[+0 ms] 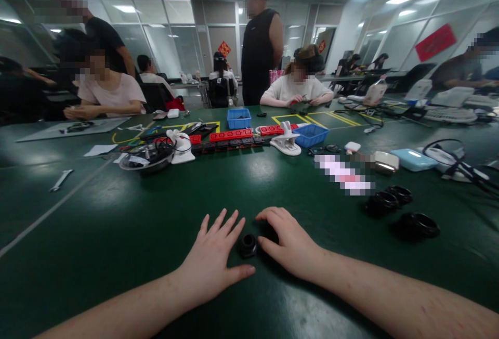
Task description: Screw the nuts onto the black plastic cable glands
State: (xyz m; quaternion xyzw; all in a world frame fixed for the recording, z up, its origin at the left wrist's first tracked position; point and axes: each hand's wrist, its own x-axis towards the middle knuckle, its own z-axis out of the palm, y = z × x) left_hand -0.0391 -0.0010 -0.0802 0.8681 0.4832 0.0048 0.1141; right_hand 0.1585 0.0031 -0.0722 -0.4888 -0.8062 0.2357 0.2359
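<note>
A small black ring-shaped part (248, 246) with a round hole sits on the green table (156, 214) between my two hands. On its left, my left hand (214, 253) is spread flat with the fingers apart, its thumb just in front of the part. My right hand (286, 240) curves on the other side, thumb and fingers parted, with the thumb tip close beside the part; whether it touches cannot be made out. Neither hand holds anything. Further right lie larger black ring-shaped parts (419, 225), with two more (384, 201) behind them.
A metal bowl of parts (146, 162), red power strips (231, 135), a white clip stand (286, 141) and blue baskets (311, 135) line the table's middle. A wrench (61, 180) lies left; a light-blue case (414, 159) and cables are at right. People sit across the table.
</note>
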